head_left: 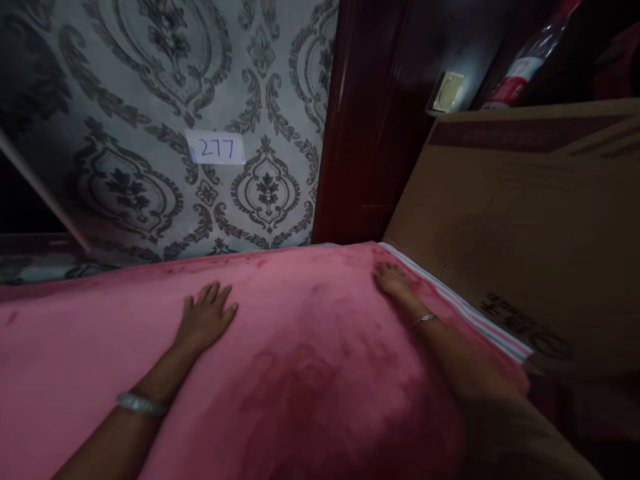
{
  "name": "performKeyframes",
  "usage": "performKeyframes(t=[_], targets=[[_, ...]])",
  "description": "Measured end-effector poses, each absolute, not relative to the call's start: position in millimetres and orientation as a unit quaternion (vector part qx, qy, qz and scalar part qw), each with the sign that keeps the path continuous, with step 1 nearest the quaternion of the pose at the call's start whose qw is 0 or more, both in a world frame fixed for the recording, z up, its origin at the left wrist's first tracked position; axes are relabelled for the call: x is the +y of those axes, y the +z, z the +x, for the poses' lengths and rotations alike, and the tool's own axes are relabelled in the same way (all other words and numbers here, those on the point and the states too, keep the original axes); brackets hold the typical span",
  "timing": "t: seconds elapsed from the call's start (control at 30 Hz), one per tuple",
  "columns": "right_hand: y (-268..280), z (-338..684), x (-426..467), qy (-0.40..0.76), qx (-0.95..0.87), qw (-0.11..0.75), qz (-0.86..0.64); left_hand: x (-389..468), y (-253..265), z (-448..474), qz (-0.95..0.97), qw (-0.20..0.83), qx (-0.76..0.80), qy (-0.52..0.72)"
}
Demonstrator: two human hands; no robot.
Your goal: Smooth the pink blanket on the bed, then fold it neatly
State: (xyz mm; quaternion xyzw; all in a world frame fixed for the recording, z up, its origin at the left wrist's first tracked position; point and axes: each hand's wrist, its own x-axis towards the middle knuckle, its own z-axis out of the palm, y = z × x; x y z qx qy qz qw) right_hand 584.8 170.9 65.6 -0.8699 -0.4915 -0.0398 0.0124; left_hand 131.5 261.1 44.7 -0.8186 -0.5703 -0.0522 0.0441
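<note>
A pink plush blanket (pixel 310 360) covers the bed across the lower half of the view. My left hand (pixel 207 313) lies flat on it, palm down, fingers apart, holding nothing; a pale bangle sits on that wrist. My right hand (pixel 393 280) rests on the blanket's far right corner, next to a striped sheet edge (pixel 465 310), with a thin bangle on the wrist. Its fingers press on the fabric; whether they pinch it I cannot tell.
A large cardboard box (pixel 520 220) stands against the bed's right side. Grey damask wallpaper (pixel 150 100) carries a white label reading 277 (pixel 216 148). Dark red wooden furniture (pixel 370 120) fills the corner, with a red-labelled bottle (pixel 520 67) above the box.
</note>
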Motion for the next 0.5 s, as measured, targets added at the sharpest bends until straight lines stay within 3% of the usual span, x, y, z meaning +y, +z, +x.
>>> performKeyframes(t=[0.27, 0.5], targets=[[47, 368, 116, 0.086, -0.809, 0.102, -0.573, 250, 54, 133, -0.846, 0.038, -0.523, -0.093], [45, 349, 98, 0.088, -0.816, 0.121, -0.558, 179, 54, 149, -0.873, -0.02, -0.486, -0.036]])
